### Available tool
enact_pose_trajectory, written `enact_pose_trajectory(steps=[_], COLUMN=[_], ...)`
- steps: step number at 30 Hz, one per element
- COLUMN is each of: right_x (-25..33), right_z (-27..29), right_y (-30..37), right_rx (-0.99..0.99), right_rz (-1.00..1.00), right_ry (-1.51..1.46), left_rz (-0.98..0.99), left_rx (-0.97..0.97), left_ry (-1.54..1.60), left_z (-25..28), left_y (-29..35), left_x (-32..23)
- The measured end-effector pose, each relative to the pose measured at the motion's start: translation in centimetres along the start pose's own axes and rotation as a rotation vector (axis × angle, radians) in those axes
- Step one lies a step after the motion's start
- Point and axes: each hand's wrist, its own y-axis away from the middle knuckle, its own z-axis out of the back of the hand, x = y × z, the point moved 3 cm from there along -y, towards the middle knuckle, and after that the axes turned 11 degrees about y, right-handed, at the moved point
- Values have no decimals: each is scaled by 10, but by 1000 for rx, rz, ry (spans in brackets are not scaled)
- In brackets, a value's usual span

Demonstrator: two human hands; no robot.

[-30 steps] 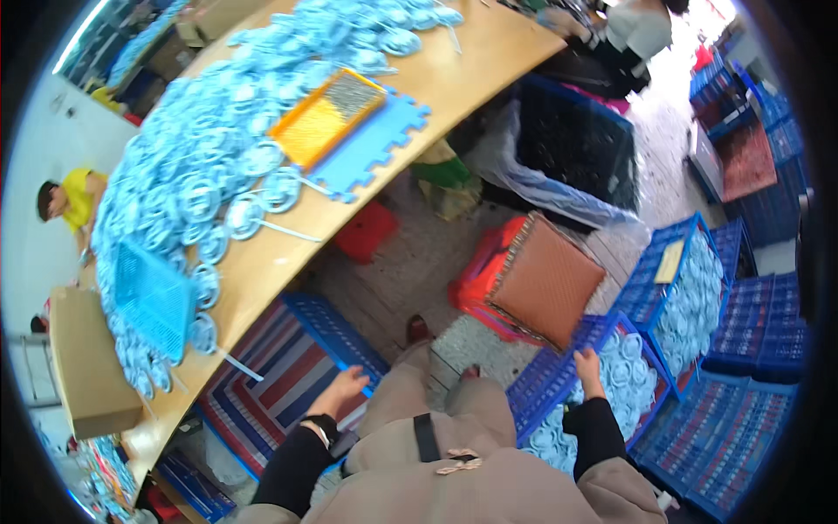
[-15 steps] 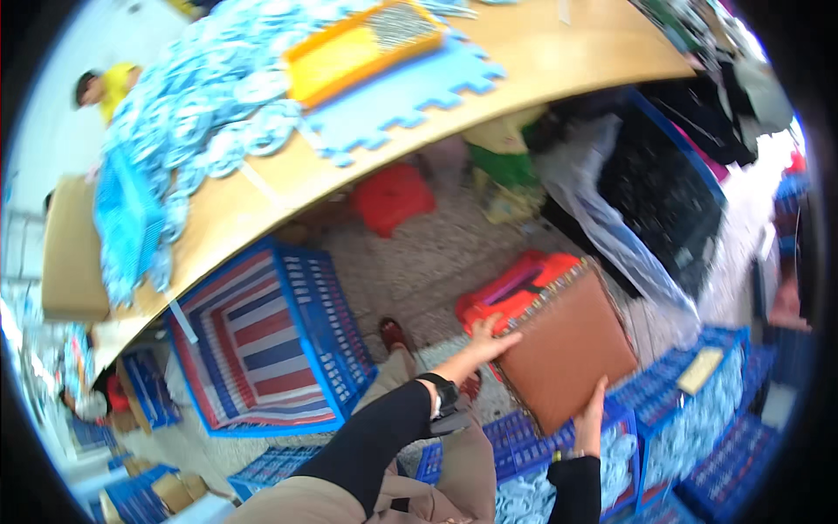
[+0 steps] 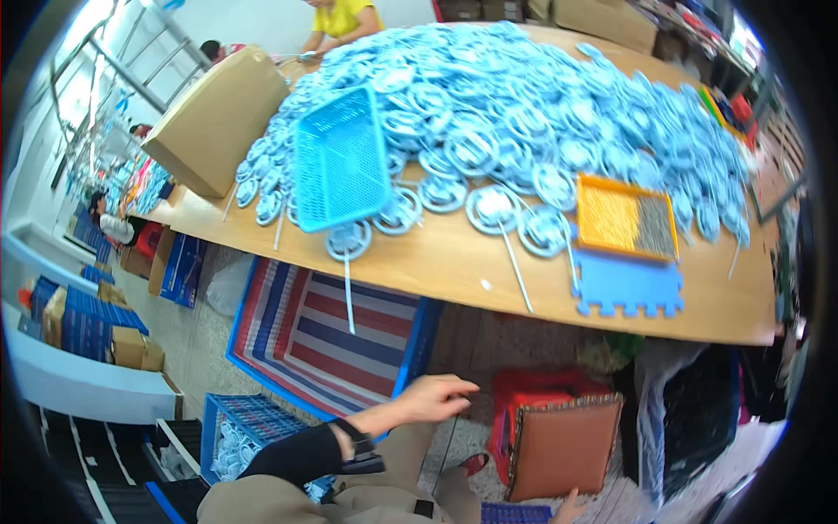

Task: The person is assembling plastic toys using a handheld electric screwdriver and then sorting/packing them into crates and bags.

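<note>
A square brown seat cushion with a patterned edge lies on a red plastic stool below the table's front edge. My left hand is off the cushion, to its upper left, with its fingers stretched out and nothing in them. At the picture's lower edge my right hand shows only in part. Its fingers are extended by the cushion's near edge; whether they touch it I cannot tell.
The wooden table bears a heap of light-blue round pieces, a blue basket, a yellow tray of sticks and a blue foam mat. Below stands a blue crate with a striped lining. A person in yellow sits across.
The cushion, earlier held in both hands, is on the red stool. My left hand has let go and moved left, away from it. The view has swung up towards the table.
</note>
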Motion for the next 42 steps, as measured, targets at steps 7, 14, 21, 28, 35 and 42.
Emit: enact_pose_trajectory(steps=[7,14,21,28,35,42], right_x=[274,429,513,527,491,417], right_z=[-25,-97,-105,-148,-171,-192], right_y=[60,129,173,267,401,637], right_rx=[777,1005,1097,1292,1426,1604], right_rz=[105,559,901,1385,1590,1981], right_ry=[196,365,578,815,877,942], left_rz=[-126,-78,-262,245,743,620], left_rx=[-1469,-1257,-1345,-1848,-2133,-2212], left_ry=[-532,320,848,519,816,1220], left_z=[354,448,413,182,-89,-140], left_y=[21,-20,197,496,631,716], left_x=[23,96,14,117,140,147])
